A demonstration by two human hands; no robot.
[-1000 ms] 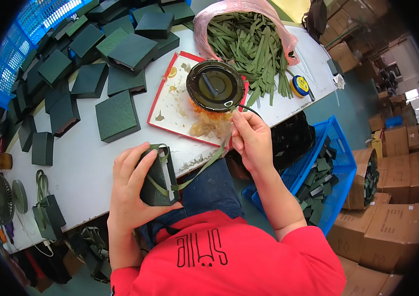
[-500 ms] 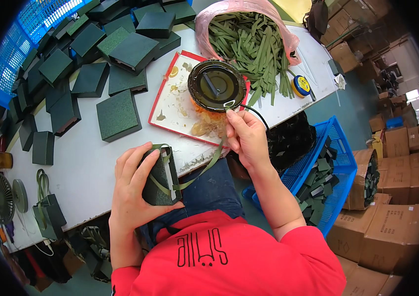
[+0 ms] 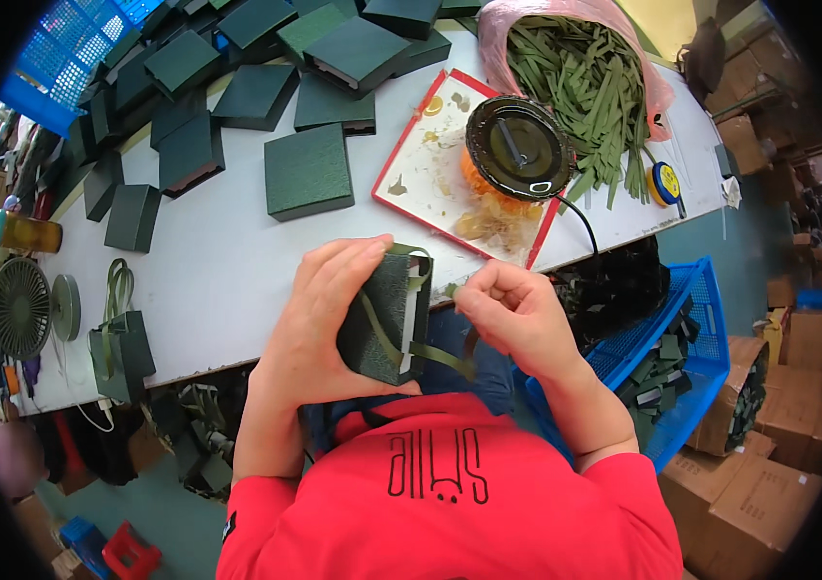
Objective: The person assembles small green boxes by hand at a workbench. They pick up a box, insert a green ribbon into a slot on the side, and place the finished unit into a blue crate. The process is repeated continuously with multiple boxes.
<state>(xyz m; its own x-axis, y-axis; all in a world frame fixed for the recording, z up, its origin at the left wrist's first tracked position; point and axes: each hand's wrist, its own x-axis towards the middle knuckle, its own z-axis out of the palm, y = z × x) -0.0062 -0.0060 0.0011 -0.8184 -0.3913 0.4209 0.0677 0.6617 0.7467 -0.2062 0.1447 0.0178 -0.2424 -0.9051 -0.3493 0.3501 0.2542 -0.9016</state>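
Observation:
My left hand (image 3: 309, 314) is wrapped round a small dark green box (image 3: 368, 324), held tilted in front of my shirt at the table's edge. Green ribbon (image 3: 442, 358) loops across the box and trails from its right side toward my right hand (image 3: 519, 314). Thumb and fingers of that hand are closed on the ribbon's end, just right of the box. Beyond it stands a round pot (image 3: 519, 145) of dark, glossy liquid with a stick across it. The pot rests on a stained white board (image 3: 421, 174) with a red rim.
Many dark green boxes (image 3: 309, 169) lie piled at the far left. A pink bag (image 3: 500, 48) spills green ribbons at the far right, beside a yellow-and-blue round container (image 3: 663, 184). A blue crate (image 3: 711, 319) stands at right; a small fan (image 3: 20, 307) at left.
My right hand has drawn back from the pot's rim toward the box, bringing the ribbon's end with it. My left hand still holds the box. The whole view has shifted.

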